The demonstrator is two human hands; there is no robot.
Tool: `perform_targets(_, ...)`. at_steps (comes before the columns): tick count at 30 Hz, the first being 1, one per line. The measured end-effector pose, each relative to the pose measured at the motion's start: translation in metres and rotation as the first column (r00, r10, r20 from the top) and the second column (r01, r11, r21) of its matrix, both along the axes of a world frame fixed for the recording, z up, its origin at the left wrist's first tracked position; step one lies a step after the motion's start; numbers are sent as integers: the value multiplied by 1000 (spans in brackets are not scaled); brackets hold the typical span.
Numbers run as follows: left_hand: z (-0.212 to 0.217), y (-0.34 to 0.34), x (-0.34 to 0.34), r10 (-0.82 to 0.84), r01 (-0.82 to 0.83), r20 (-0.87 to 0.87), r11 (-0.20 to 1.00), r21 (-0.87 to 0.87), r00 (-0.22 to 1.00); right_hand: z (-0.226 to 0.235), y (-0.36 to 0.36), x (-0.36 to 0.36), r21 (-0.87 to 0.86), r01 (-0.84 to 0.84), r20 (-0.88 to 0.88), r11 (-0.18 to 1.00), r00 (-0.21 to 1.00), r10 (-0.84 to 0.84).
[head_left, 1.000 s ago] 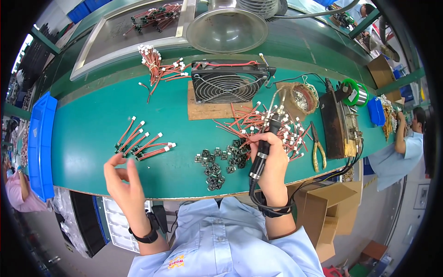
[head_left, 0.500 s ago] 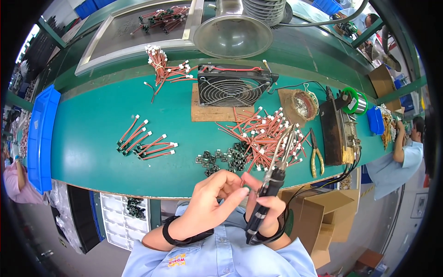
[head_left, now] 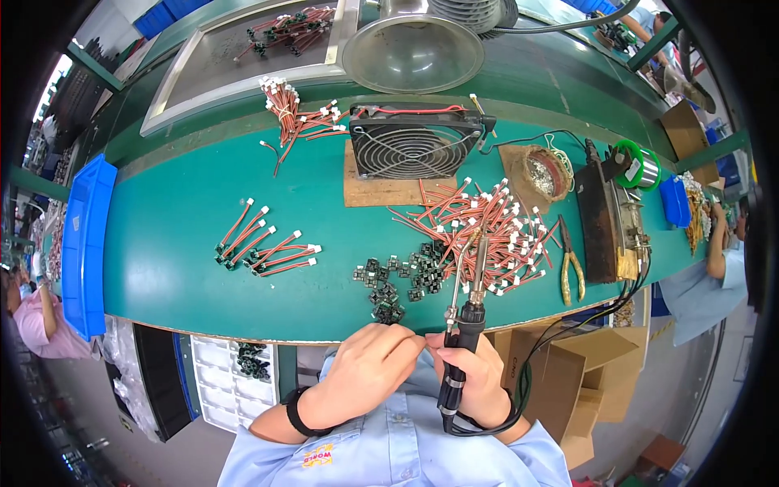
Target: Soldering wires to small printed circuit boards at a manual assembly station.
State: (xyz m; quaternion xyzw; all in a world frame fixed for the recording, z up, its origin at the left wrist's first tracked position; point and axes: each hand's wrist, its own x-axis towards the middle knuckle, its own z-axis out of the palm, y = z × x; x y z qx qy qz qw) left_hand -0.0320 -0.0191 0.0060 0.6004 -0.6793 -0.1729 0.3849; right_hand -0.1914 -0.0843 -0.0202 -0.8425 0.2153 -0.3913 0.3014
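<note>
My right hand (head_left: 475,369) is wrapped round the black handle of a soldering iron (head_left: 469,325), whose metal tip and thin side tube point up and away over the wires. My left hand (head_left: 375,364) is closed, its fingertips pinched together beside my right fingertips at the table's front edge. Whatever lies between them is hidden, apart from a tiny dark bit. Just beyond the left hand is a pile of small black-and-green circuit boards (head_left: 388,307). A heap of red wire leads (head_left: 507,235) with white connectors spreads farther right. Several leads with boards attached (head_left: 264,252) lie at the left.
A black fan (head_left: 415,144) stands on a wooden board at the back. To the right are pliers (head_left: 573,272), a round tin (head_left: 545,174), a dark soldering station (head_left: 596,223) and a solder spool (head_left: 637,165). A blue bin (head_left: 85,243) borders the left; cables trail beside my right arm.
The soldering iron has swung more upright and slightly left. My left hand has turned and its fingers have closed in; the red wire and green bit seen between the hands are now mostly hidden.
</note>
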Motion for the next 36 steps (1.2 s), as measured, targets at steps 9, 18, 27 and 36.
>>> perform_targets(9, -8, 6, 1, 15, -15, -59, 1000, -15, 998, 12, 0, -1, 148, -66, -90, 987, 993, 80)
perform_targets(18, -18, 5, 11, 449, -467, 157, 877, 110, 880, 3, -2, 1, 283, 107, 22, 953, 993, -118)
perform_targets(27, -25, 3, 6, 380, -380, 14, 925, 2, 925, 9, 3, 5, 422, 131, 79, 897, 980, -180)
perform_targets(36, -33, 9, 4, 233, -222, 114, 969, -107, 966, 7, 7, 2, 521, 146, 130, 841, 960, -248)
